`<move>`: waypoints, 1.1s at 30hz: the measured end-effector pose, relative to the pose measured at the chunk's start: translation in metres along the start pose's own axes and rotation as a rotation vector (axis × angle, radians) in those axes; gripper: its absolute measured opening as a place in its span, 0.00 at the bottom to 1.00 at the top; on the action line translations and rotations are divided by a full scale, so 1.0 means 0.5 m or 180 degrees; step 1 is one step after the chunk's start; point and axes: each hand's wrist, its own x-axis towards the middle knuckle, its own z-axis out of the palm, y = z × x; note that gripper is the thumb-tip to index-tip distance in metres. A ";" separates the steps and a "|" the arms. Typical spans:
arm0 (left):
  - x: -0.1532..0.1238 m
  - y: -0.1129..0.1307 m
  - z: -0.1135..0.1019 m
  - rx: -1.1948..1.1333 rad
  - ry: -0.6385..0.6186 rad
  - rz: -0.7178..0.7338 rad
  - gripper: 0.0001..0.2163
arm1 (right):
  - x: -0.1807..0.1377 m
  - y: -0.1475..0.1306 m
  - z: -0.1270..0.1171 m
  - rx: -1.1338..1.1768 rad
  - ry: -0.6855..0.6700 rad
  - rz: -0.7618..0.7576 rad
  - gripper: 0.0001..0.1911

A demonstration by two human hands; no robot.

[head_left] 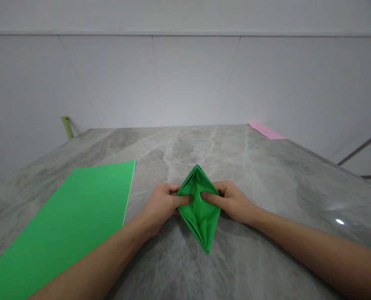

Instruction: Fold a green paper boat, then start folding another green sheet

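In the lower centre of the frame, a crisply creased green paper diamond [201, 223] sits between the hands, about equally near both, its long axis running bottom to top; the left hand [162, 204] and right hand [237, 204] each pinch a side, thumbs on its face. At left, a smooth green sheet [75, 208] lies flat on the glossy, veined grey tabletop [185, 146], with a thin pink sheet [268, 132] at its far edge, right of centre.

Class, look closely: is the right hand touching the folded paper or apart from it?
Touching. The head view shows the right hand gripping the folded paper at its side, the thumb lying across its front face.
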 end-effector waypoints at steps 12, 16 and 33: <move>-0.019 -0.002 -0.013 0.0429 -0.0508 0.1298 0.40 | 0.002 -0.021 0.002 -0.1320 0.0896 0.0454 0.36; -0.023 0.000 -0.022 0.0908 -0.0427 0.1372 0.39 | -0.007 -0.022 0.004 -0.1698 0.0953 0.0201 0.36; 0.005 0.013 -0.022 -0.1021 0.0202 0.0616 0.18 | -0.017 -0.008 -0.003 -0.3200 0.0520 -0.2393 0.08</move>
